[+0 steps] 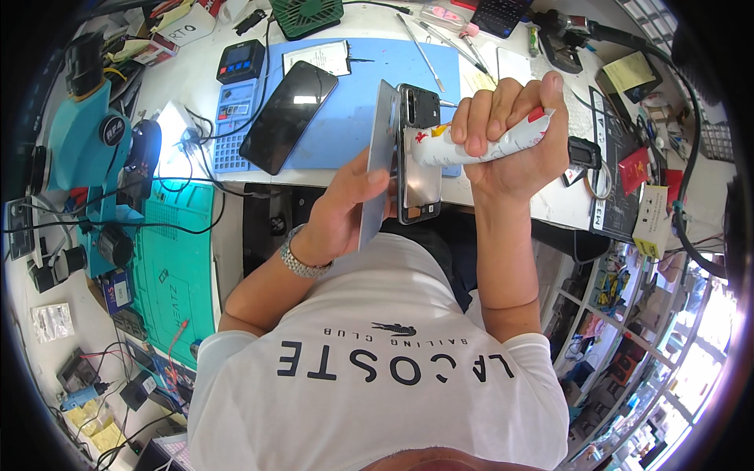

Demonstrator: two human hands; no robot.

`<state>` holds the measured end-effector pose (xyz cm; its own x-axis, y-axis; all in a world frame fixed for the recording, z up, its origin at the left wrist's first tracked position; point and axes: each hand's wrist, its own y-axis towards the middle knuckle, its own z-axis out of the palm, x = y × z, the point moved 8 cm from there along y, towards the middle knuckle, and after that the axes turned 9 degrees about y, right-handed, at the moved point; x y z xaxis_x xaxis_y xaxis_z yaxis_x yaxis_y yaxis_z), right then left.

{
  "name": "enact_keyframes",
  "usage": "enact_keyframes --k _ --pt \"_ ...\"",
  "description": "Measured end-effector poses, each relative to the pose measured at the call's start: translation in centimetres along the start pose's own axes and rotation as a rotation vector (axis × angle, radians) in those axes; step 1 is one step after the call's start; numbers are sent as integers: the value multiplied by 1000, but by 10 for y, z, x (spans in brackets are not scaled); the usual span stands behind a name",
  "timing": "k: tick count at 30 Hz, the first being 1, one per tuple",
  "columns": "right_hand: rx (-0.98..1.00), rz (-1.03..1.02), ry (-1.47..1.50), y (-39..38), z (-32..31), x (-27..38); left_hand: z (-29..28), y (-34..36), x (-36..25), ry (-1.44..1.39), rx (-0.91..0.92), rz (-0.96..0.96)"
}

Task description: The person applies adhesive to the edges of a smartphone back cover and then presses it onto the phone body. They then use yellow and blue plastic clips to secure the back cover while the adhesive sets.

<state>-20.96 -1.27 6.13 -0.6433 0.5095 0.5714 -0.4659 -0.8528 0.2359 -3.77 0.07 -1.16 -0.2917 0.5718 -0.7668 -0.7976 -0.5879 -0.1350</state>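
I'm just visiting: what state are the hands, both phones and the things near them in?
Left hand: gripping the grey panel.
Right hand: wrapped around the white tube.
White tube: tilted, one end at the opened phone.
Grey panel: tilted, beside the opened phone.
Opened phone: insides exposed.
Black phone: lying down, screen dark.
Display box: screen lit.

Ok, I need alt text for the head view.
A person's right hand grips a white tube with red markings at an opened black phone with a silvery interior; the left hand holds a flat grey panel beside it. A black-screened phone lies on a light blue mat.
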Motion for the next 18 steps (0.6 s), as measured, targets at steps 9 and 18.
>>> enact_keyframes --k 9,18 --pt "54 -46 -37 12 -2 6 -4 -5 8 76 33 -44" --pt "5 -79 6 23 -10 13 2 -13 6 148 -64 -84"
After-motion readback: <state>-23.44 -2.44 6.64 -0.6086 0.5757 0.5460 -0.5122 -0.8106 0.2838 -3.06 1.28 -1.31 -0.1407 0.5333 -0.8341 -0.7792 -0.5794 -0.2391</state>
